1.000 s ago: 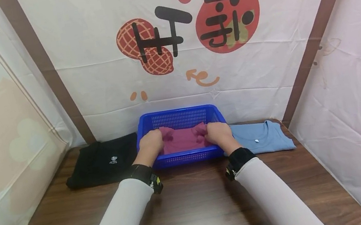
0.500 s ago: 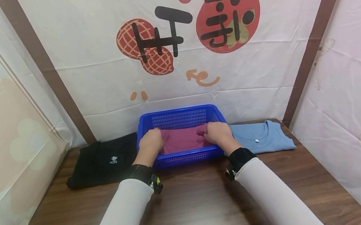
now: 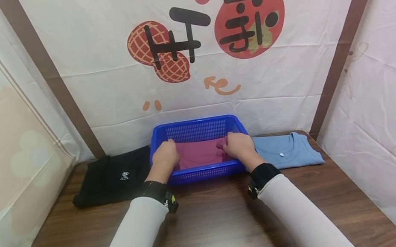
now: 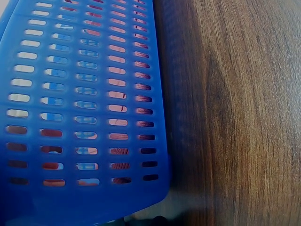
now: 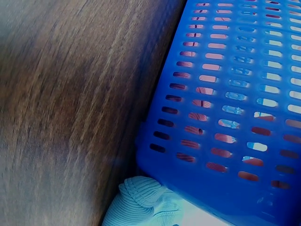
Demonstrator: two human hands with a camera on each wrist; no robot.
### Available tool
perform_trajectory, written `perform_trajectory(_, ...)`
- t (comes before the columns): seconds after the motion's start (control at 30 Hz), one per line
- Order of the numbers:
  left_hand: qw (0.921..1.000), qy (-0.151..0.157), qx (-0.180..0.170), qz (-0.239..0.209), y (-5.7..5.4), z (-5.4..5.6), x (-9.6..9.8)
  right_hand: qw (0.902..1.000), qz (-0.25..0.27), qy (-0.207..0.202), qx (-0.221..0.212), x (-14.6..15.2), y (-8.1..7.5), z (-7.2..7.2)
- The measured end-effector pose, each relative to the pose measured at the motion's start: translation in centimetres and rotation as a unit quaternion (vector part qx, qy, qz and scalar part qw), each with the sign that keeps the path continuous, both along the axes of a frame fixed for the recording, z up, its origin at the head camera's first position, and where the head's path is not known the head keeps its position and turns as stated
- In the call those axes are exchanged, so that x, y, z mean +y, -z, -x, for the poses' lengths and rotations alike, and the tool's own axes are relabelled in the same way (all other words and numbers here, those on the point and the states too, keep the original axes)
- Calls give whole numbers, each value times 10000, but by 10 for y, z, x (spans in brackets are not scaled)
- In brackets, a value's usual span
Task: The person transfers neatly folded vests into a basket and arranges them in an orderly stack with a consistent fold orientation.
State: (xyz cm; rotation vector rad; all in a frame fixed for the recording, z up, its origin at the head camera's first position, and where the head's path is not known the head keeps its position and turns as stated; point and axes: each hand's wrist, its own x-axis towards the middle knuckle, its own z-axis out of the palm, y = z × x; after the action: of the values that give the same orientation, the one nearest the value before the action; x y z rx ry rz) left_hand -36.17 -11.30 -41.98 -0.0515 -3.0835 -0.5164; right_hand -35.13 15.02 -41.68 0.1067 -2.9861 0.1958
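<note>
A folded dark-pink T-shirt lies inside the blue plastic basket at the back of the table. My left hand reaches over the basket's left part and holds the shirt's left edge, fingers curled. Over the right part, my right hand holds the shirt's right edge, its thumb lying on the cloth. The fingertips are partly hidden by the hands. Both wrist views show the basket's slotted wall with pink cloth behind the slots, but neither hand.
A folded black T-shirt lies left of the basket. On its right is a folded light-blue T-shirt, whose edge also shows in the right wrist view. Brown wooden table extends in front; printed white cloth walls stand behind and at both sides.
The bunched pink cloth beside both hands has flattened, and the shirt now lies smoother between them. Both hands have barely moved; the basket stays in place.
</note>
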Motion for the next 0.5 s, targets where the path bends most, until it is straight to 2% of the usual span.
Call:
perform_trajectory(0.27,9999,48,36,-124,0,-1,-2,9993,232,123,262,0,6,5)
perform_trajectory(0.5,9985,71,162,-521,1,2,-5,9975,546,158,409,2,5,5)
